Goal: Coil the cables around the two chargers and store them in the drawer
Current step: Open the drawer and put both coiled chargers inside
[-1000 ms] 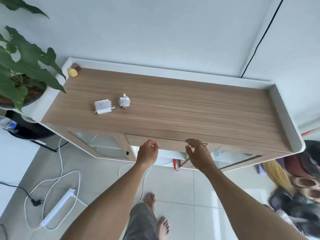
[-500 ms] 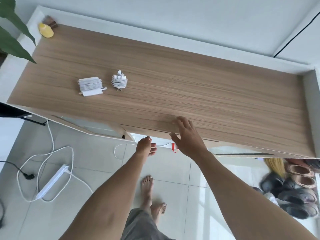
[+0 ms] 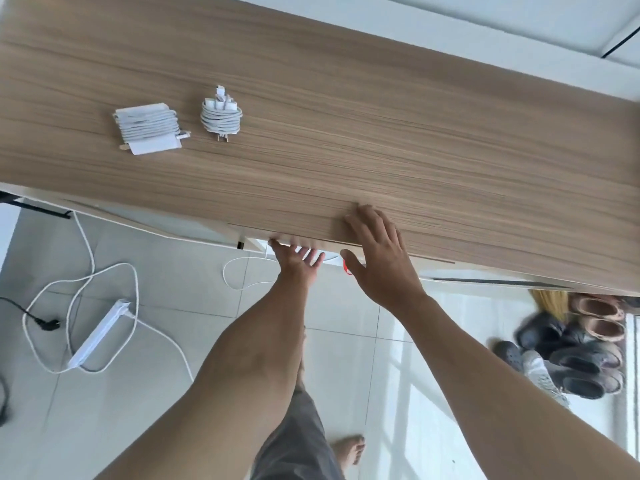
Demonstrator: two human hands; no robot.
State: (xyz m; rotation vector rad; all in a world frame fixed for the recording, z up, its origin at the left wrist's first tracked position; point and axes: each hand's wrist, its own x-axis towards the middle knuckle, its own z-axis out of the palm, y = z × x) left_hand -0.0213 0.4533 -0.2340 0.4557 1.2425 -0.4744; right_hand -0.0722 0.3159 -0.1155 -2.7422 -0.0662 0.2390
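Observation:
Two white chargers with their cables coiled round them lie on the wooden cabinet top (image 3: 415, 140): a flat rectangular charger (image 3: 147, 129) at the left and a smaller round-coiled charger (image 3: 221, 116) just right of it. Both hands are far from them, at the cabinet's front edge. My right hand (image 3: 377, 258) lies flat with spread fingers on the top's edge above the drawer front (image 3: 311, 233). My left hand (image 3: 298, 258), blurred, reaches with straight fingers up under the drawer's lower edge. The drawer looks closed.
On the tiled floor at the left lies a white power strip (image 3: 100, 334) with looped white cable. Several shoes (image 3: 581, 344) are piled at the right under the cabinet. A red tag (image 3: 346, 266) hangs below the drawer. My bare feet are below.
The view has moved closer over the cabinet. My right hand has slid further onto the top's edge, and my left hand has opened and reached up under the drawer front.

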